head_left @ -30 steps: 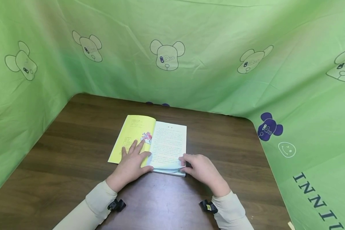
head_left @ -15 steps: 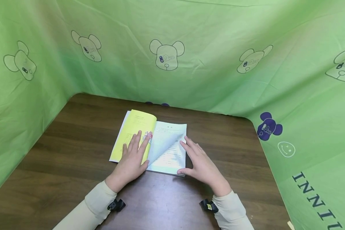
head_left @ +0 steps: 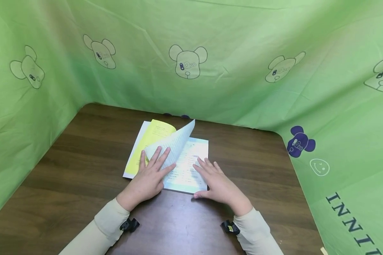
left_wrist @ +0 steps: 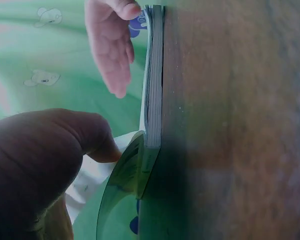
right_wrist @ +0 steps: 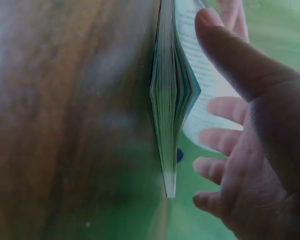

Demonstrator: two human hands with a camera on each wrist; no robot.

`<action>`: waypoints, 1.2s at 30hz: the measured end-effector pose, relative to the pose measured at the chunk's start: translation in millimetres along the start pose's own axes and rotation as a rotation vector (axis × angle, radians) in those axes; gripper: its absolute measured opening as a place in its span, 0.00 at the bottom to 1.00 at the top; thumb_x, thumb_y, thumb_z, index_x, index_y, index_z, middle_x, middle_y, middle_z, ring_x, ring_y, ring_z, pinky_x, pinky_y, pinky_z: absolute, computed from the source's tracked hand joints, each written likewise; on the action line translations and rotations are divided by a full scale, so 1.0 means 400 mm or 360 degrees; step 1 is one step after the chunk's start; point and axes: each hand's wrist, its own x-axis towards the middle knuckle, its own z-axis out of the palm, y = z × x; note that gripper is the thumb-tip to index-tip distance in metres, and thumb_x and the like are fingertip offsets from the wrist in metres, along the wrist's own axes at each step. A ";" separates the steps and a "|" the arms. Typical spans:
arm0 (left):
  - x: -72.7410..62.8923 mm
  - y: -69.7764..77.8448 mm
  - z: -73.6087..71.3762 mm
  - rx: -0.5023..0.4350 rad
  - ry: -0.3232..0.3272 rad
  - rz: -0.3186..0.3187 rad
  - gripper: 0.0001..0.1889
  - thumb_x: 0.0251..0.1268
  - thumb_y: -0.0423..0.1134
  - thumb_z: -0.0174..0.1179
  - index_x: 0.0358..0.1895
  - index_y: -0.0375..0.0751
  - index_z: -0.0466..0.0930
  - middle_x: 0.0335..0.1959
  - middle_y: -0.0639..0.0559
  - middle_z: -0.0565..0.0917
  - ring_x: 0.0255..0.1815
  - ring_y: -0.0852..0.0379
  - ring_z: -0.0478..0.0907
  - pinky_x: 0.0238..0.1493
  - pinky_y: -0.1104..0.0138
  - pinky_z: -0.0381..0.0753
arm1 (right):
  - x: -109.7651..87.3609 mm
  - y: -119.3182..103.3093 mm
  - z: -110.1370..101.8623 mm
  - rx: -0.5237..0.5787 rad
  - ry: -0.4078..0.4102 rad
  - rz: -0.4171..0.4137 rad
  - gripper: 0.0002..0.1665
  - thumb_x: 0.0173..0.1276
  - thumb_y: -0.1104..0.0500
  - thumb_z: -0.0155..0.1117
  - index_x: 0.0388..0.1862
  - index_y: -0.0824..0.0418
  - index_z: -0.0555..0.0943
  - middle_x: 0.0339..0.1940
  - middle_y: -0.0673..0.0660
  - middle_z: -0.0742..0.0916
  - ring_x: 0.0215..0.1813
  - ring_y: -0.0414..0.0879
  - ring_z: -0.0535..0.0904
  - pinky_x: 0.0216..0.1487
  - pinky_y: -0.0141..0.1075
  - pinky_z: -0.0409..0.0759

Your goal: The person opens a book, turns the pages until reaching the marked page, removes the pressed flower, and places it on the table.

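Observation:
An open book [head_left: 195, 168] lies on the table, printed white pages to the right and a yellow page [head_left: 161, 128] on the left. One white leaf [head_left: 180, 140] stands raised and curled over toward the left side. My left hand [head_left: 146, 180] has its fingers spread across that leaf and the yellow page, near the spine. My right hand [head_left: 219, 183], fingers apart, is at the lower right of the printed page, thumb by the bottom corner. The right wrist view has the thick page edges [right_wrist: 165, 95] beside the right hand's loosely stretched fingers.
The book rests on a dark brown wooden table [head_left: 92, 141]. A green cloth [head_left: 140, 81] with bear-head drawings hangs behind it and along both sides. Each wrist carries a small black camera, one of them the right wrist camera [head_left: 230, 227].
The right hand lets go of the lifted leaf's corner and opens. The leaf swings up and leftward, uncovering another printed page; the left hand's fingers now lie over the leaf.

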 end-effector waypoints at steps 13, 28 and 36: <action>-0.001 0.003 -0.004 -0.0127 -0.0005 -0.0337 0.20 0.72 0.51 0.63 0.59 0.45 0.80 0.80 0.45 0.64 0.82 0.38 0.54 0.74 0.29 0.47 | 0.011 0.008 0.006 -0.0035 -0.0120 -0.0023 0.61 0.57 0.28 0.72 0.82 0.54 0.61 0.85 0.61 0.58 0.85 0.62 0.49 0.81 0.62 0.45; 0.082 -0.015 -0.063 -0.0093 -0.0360 -0.0072 0.31 0.67 0.37 0.66 0.74 0.47 0.72 0.83 0.48 0.59 0.83 0.39 0.53 0.73 0.32 0.56 | 0.019 0.011 -0.004 -0.0085 -0.0205 -0.0013 0.60 0.57 0.29 0.73 0.81 0.56 0.64 0.84 0.62 0.59 0.84 0.62 0.51 0.80 0.62 0.47; 0.090 -0.014 -0.069 -0.0114 -0.0589 -0.0054 0.24 0.73 0.34 0.53 0.70 0.49 0.77 0.81 0.46 0.62 0.82 0.36 0.54 0.70 0.29 0.59 | 0.019 0.012 -0.011 -0.0105 -0.0200 -0.0063 0.57 0.59 0.32 0.75 0.79 0.59 0.67 0.83 0.65 0.62 0.83 0.63 0.54 0.79 0.63 0.49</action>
